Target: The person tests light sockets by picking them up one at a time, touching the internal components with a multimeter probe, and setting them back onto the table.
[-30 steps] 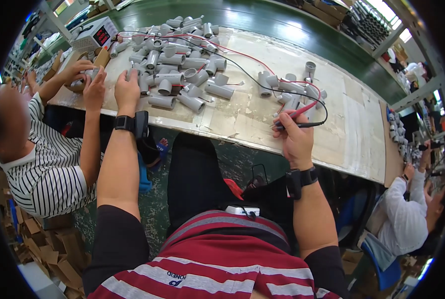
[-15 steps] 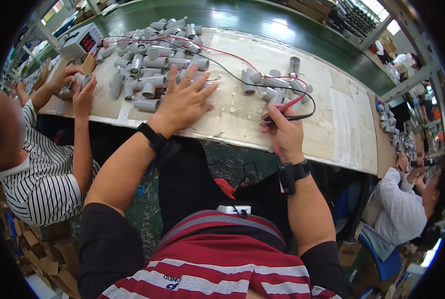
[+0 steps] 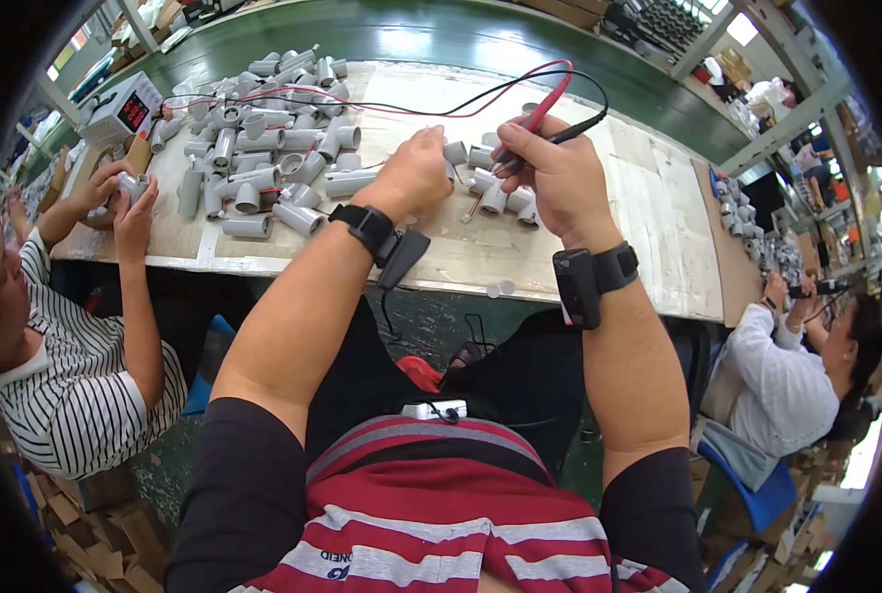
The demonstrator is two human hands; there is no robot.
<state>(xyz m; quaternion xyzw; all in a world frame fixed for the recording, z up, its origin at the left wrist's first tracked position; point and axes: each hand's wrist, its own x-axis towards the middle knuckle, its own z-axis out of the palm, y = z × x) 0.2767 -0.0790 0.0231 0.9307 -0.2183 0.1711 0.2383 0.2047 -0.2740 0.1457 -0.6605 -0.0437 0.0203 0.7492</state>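
In my right hand (image 3: 556,178) are two test probes, a red probe (image 3: 547,105) and a black probe (image 3: 581,127), pinched together with their tips pointing left. My left hand (image 3: 416,176) is closed just left of them, above the table. Its fingertips are beside a grey plastic tubular housing (image 3: 456,153); whether they grip it or its thin wires is hidden. Under and around the probe tips lies a small group of grey housings (image 3: 493,201). A larger heap of similar housings (image 3: 248,160), some with short side branches, spreads to the left of my left hand.
Red and black leads (image 3: 381,105) run across the heap from a box with a lit red display (image 3: 125,111). On the left, a co-worker in a striped shirt (image 3: 90,395) holds a grey piece. Another person in white (image 3: 777,390) sits right. The pale worktable (image 3: 648,237) spans the front.
My left hand, earlier spread open at the heap's edge, has moved right and closed beside the smaller group. My right hand has risen farther over the table with both probes.
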